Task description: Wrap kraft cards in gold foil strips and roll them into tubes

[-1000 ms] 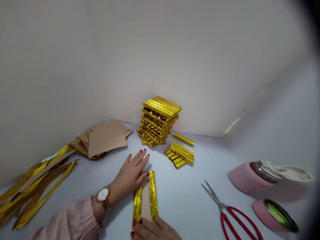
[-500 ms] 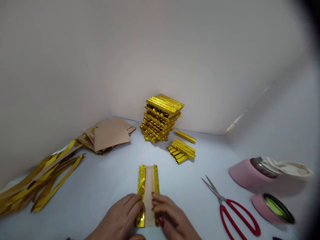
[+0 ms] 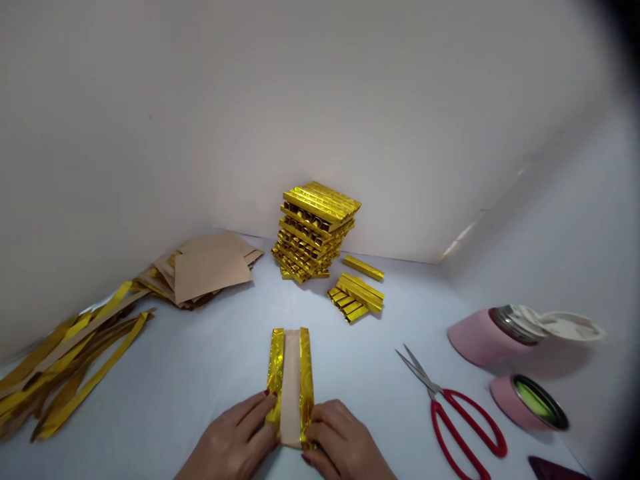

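A strip of kraft card with gold foil along both long sides point(image 3: 291, 385) lies lengthwise on the white surface in front of me. My left hand point(image 3: 235, 437) grips its near end from the left, with fingertips on the foil. My right hand point(image 3: 340, 438) presses against the opposite side of that end. The near end of the strip is partly hidden by my fingers. Nothing else touches either hand.
A tall stack of gold foil bars point(image 3: 315, 230) stands by the white wall, with loose bars point(image 3: 355, 297) beside it. Brown card pieces point(image 3: 213, 267), gold strips point(image 3: 75, 360), red-handled scissors point(image 3: 453, 417) and pink containers point(image 3: 487, 337) lie around.
My left hand has moved from the table beside the strip to its near end. Both hands now hold that end from either side. The view has shifted slightly.
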Available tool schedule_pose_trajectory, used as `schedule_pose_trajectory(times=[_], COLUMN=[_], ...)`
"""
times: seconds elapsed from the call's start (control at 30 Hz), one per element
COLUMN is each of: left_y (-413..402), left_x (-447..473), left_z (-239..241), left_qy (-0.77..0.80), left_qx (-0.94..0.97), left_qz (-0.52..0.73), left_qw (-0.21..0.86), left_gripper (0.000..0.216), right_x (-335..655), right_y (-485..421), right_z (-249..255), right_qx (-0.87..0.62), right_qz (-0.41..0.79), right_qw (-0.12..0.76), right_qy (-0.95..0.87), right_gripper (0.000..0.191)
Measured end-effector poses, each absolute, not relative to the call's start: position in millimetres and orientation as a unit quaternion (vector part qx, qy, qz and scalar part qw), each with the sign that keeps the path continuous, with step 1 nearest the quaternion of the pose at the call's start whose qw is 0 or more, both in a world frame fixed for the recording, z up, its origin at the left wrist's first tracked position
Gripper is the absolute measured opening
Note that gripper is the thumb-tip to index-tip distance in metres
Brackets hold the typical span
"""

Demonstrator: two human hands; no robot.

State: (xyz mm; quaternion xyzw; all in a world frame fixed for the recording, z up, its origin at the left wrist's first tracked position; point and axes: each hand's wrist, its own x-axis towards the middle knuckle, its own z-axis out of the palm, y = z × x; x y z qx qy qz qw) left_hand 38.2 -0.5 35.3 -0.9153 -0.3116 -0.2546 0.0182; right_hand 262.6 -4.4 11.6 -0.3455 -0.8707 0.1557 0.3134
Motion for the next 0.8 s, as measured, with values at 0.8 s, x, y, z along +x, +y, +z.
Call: schedule_pose_trajectory(times=[0.8], left_y=[-5.0], left_x=[42.3], left_z=[32.5], left_qy=[-0.384], left_qx=[-0.873], left_qz=[-0.269], left_qw=[-0.132], left_gripper=[0.020], right_x=[254.6], right_y=[-9.1], right_z=[10.9], right_qx=[-0.411], right_qz=[0.111], right_qw=[0.268], right_qy=[-0.864], right_gripper=[0.019])
